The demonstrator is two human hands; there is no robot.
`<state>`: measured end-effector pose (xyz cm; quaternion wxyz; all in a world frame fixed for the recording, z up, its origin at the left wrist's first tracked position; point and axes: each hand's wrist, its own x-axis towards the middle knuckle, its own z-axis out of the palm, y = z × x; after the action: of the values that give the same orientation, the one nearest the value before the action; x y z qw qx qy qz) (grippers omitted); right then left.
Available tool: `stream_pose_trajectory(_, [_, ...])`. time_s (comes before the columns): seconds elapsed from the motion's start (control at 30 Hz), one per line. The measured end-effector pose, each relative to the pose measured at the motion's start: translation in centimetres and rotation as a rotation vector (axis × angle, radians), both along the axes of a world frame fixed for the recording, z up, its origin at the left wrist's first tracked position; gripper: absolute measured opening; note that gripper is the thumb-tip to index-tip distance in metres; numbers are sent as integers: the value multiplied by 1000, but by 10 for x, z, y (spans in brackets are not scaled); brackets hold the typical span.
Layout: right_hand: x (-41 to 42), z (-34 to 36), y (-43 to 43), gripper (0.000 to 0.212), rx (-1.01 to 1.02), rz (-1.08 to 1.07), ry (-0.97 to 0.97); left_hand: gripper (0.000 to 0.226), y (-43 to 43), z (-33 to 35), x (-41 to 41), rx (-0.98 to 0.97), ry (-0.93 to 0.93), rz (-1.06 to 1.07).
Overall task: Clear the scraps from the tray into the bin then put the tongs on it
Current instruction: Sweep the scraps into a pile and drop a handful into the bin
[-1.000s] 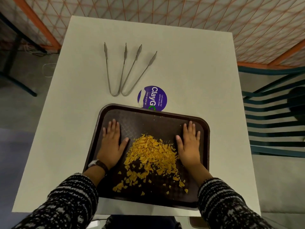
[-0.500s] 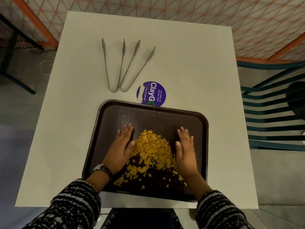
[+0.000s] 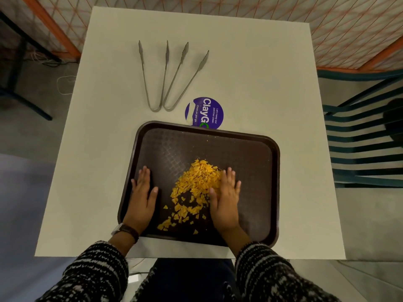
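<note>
A dark brown tray (image 3: 250, 149) lies at the near edge of the white table (image 3: 261, 73). A heap of yellow-orange scraps (image 3: 196, 182) sits in its middle, with loose bits trailing toward me. My left hand (image 3: 142, 199) lies flat on the tray's left side, apart from the heap. My right hand (image 3: 225, 197) lies flat with straight fingers against the heap's right side. Two metal tongs (image 3: 154, 75) (image 3: 185, 77) rest side by side on the table beyond the tray. No bin is in view.
A round purple sticker (image 3: 205, 112) is on the table just behind the tray's far rim. A dark slatted chair (image 3: 366, 136) stands to the right of the table. An orange mesh partition (image 3: 327, 22) runs behind it.
My left hand has pulled away from the heap toward the tray's left side. My right hand has slid left and nearer, onto the heap's right edge. The heap has shifted nearer.
</note>
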<state>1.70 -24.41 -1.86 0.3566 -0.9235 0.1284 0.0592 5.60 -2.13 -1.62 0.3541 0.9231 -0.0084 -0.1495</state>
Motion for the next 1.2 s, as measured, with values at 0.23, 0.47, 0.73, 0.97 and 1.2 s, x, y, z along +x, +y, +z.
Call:
stream_pose_trajectory(0.23, [3,25,-17,81,204,131,31,76,3,1,0,-19,8,-14])
stream_pose_trajectory(0.47, [-36,21,-105,130,-387,666,246,80,8,1,0,-37,23,-64])
stream_pose_trajectory(0.73, [-12,16,-80,127,-483,718,209,69,8,2,0,-44,28,-65])
stream_pose_trajectory(0.97, [24,11,-44,123,-444,551,130,62,12,3,2,-105,80,-41])
stream_pose_trajectory(1.2, [-29,17,-37,113,-503,750,85,73,32,9,-9,-16,32,-212])
